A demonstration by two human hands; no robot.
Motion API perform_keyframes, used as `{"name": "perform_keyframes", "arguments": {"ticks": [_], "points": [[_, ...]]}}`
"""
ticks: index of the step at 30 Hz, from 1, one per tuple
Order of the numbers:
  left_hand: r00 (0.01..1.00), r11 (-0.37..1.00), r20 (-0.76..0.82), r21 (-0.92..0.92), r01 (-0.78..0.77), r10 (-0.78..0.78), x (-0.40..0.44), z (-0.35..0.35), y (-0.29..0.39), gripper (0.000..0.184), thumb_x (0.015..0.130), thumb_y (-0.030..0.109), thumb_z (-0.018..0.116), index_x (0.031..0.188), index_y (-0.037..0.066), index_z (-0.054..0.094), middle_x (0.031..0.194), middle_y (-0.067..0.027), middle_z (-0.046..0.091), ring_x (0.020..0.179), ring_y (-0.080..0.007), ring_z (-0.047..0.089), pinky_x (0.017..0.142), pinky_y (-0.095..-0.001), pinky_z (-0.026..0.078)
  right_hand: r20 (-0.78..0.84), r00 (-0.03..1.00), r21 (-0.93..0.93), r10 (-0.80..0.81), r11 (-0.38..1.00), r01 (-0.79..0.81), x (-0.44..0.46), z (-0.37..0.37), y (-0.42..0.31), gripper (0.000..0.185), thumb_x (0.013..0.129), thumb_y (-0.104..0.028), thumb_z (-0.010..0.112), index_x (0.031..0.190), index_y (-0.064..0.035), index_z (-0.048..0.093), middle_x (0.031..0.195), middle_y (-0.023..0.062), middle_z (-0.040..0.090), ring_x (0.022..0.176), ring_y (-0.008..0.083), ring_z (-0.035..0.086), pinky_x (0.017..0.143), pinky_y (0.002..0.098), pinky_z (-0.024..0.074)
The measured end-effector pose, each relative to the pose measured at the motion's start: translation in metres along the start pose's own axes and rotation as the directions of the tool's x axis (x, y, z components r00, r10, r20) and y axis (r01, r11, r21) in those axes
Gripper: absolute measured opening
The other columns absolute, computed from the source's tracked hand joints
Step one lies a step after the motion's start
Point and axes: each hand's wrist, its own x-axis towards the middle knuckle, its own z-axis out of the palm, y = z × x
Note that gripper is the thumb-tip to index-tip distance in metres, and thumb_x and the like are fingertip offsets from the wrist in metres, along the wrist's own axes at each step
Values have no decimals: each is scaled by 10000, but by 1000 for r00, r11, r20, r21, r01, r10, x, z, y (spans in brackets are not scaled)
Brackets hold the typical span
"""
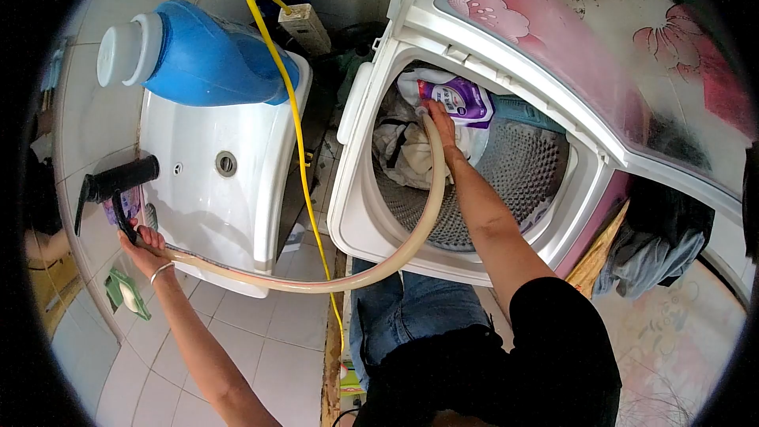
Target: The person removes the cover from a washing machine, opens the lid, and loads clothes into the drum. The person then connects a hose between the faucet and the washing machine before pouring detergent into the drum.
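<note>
A thick beige hose (360,281) curves from the black faucet (118,182) at the sink into the open washing machine drum (514,178). My left hand (145,249) wraps round the hose's end just below the faucet spout. Inside the drum, my right hand (440,122) is at the hose's other end, beside a purple and white detergent pouch (466,101); its fingers are partly hidden, and their exact grip cannot be made out. White and dark clothes (407,150) lie in the drum under the hose.
A big blue bottle (209,55) with a white cap lies across the white sink (213,229). A yellow cable (299,134) hangs between sink and machine. The raised lid (553,55) stands at the right. A green soap dish (126,294) is at the lower left.
</note>
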Motion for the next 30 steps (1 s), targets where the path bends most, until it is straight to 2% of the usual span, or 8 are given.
{"name": "perform_keyframes", "arguments": {"ticks": [5, 17, 19, 30], "points": [[1000, 1000, 27, -27, -7, 8, 0, 0, -1, 409, 920, 492, 416, 942, 93, 501, 551, 33, 336, 458, -67, 311, 387, -207, 262, 16, 1000, 36, 4, 999, -5, -2, -5, -4, 375, 757, -17, 560, 1108, -137, 513, 1062, 122, 531, 953, 356, 544, 769, 396, 439], [999, 999, 36, -45, -8, 10, 0, -2, -2, 383, 916, 467, 440, 912, 89, 505, 544, 32, 332, 456, -72, 315, 391, -215, 271, -102, 990, 43, -98, 994, 103, -4, 4, 10, 382, 757, -39, 572, 1119, -145, 514, 1072, 107, 530, 946, 344, 554, 777, 396, 442], [1000, 999, 25, -41, -13, 14, -2, 1, -1, 380, 914, 463, 445, 910, 89, 507, 545, 32, 332, 457, -72, 315, 393, -215, 273, -15, 1000, 51, 5, 999, -4, -5, 0, 6, 366, 761, -48, 572, 1105, -162, 517, 1065, 100, 529, 937, 337, 558, 775, 394, 443], [1000, 1000, 20, -13, -18, 18, -1, 0, -2, 391, 915, 476, 432, 914, 93, 508, 546, 31, 339, 456, -73, 317, 399, -214, 278, -58, 998, 41, 17, 999, -15, -4, 4, 5, 309, 786, -78, 557, 1077, -168, 505, 995, 128, 510, 898, 345, 541, 744, 420, 427]]}}
